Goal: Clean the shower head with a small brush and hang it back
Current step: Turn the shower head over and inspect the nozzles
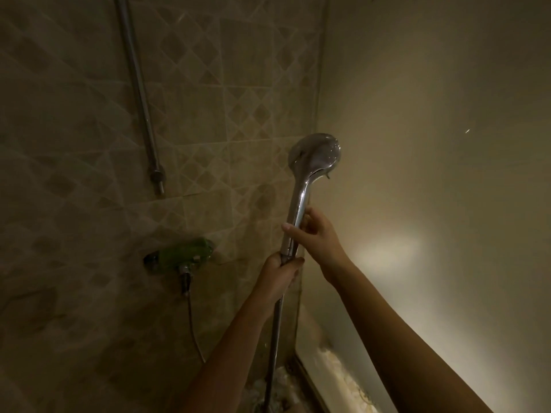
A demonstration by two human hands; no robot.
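Shower head (316,153) stands upright at frame centre, before the tiled wall (74,120); chrome, likely slippery, light, tugged by its hose (275,338). Left hand (280,271) grips the handle base; right hand (317,234) pinches mid-handle, the surest hold.

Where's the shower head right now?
Head view, centre-right: the shower head is held upright near the wall corner, left hand gripping the handle's base, right hand just above, up-right of the green-topped tap.

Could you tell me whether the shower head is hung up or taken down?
Taken down: the left hand and right hand hold the shower head by its handle, upright.
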